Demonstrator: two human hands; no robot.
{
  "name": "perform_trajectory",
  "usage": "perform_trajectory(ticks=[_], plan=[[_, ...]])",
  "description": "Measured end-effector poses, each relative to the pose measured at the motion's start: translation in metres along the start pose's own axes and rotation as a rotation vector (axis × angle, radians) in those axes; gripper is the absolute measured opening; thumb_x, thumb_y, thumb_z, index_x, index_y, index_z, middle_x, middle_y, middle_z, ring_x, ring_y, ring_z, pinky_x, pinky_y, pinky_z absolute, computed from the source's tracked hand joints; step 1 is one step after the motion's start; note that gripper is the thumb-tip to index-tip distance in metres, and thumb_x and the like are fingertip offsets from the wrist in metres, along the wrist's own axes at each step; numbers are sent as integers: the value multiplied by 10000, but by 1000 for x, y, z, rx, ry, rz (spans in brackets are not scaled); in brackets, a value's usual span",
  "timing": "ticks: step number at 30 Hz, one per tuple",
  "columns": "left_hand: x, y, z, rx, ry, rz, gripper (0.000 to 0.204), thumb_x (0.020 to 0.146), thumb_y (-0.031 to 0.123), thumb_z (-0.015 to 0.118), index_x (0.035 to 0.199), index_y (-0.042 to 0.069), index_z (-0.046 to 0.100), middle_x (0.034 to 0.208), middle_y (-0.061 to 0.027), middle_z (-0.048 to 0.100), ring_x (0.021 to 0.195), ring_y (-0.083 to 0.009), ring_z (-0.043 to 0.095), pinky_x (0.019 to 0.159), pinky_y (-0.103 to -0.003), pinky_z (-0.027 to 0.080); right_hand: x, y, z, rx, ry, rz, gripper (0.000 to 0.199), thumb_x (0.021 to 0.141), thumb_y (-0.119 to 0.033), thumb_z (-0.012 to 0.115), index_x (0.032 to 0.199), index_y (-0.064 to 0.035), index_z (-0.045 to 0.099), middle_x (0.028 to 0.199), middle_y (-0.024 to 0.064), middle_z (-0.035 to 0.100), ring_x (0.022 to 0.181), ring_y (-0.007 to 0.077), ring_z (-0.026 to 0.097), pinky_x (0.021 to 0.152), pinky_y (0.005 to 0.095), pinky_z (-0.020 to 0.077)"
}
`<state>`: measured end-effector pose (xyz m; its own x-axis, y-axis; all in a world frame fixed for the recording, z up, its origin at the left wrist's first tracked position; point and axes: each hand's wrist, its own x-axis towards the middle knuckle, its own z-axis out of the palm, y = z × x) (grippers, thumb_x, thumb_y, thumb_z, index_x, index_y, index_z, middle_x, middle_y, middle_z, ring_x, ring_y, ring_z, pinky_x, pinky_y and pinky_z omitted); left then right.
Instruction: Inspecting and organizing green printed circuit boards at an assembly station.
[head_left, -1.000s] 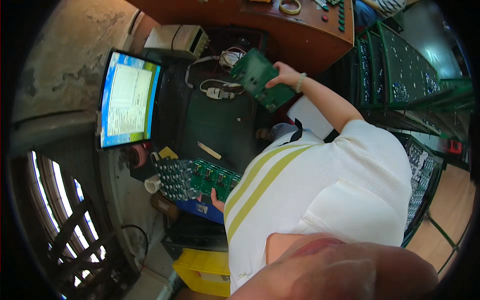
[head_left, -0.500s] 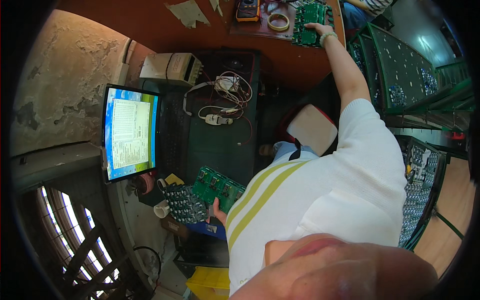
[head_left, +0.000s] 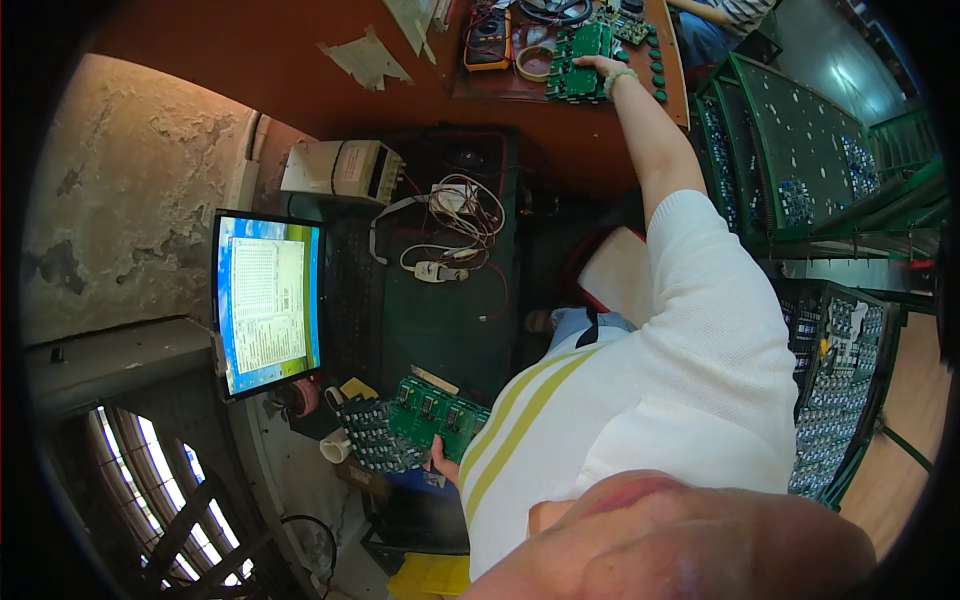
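At the lower middle, my left hand (head_left: 440,461) grips a green circuit board panel (head_left: 437,417) by its edge, the thumb lying on top. The panel overlaps a stack of populated circuit boards (head_left: 372,436). My right arm stretches to the bench at the top, where my right hand (head_left: 606,70), with a beaded bracelet at the wrist, is closed on a stack of green circuit boards (head_left: 580,45). The fingers beneath are hidden. A roll of tape (head_left: 533,63) lies just left of that stack, and several small round green parts (head_left: 657,68) are to its right.
A multimeter (head_left: 488,40) lies on the bench. Tangled cables (head_left: 465,220) rest on the dark desk, near a power supply (head_left: 342,168) and a lit monitor (head_left: 268,305). Racks of boards (head_left: 790,150) stand at right. A mug (head_left: 335,446) and a yellow bin (head_left: 430,575) are at lower left.
The whole view has shifted slightly. My right hand and its boards are a little nearer the tape roll, uncovering round parts to the right. A tan strip now shows beyond the left hand's panel.
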<state>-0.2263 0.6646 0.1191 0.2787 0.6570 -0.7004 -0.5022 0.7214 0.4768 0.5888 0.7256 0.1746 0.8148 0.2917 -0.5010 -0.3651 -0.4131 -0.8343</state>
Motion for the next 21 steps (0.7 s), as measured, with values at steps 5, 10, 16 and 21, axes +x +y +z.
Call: perform_trajectory(ticks=[5, 10, 16, 21], plan=[[-18, 12, 11, 49, 76, -4, 407, 862, 282, 589, 1191, 45, 550, 1170, -103, 594, 1023, -256, 571, 890, -377, 453, -76, -20, 22, -18, 69, 24, 983, 556, -380, 859, 1331, 37, 422, 1402, 166, 403, 1272, 295, 393, 1014, 416, 365], [-15, 19, 50, 123, 78, -55, 412, 861, 285, 589, 1193, 45, 548, 1177, -102, 590, 1025, -257, 568, 890, -378, 452, -37, -10, 23, -106, 141, -31, 703, 559, -367, 853, 1098, 20, 619, 1025, 116, 658, 873, 198, 637, 802, 316, 506], [-34, 33, 83, 191, 134, -72, 417, 860, 287, 587, 1196, 44, 546, 1185, -101, 586, 1027, -259, 565, 891, -379, 450, -35, -27, 33, -567, 404, 10, 888, 548, -535, 807, 1234, -26, 564, 1368, 217, 425, 1265, 346, 396, 1005, 423, 387], [-34, 45, 154, 199, -138, -145, 451, 838, 268, 577, 1227, 48, 516, 1190, -110, 578, 1049, -278, 561, 928, -415, 442, 0, -6, 13, -569, 260, -28, 903, 561, -577, 780, 1244, -31, 556, 1350, 202, 452, 1268, 365, 385, 1020, 430, 366]])
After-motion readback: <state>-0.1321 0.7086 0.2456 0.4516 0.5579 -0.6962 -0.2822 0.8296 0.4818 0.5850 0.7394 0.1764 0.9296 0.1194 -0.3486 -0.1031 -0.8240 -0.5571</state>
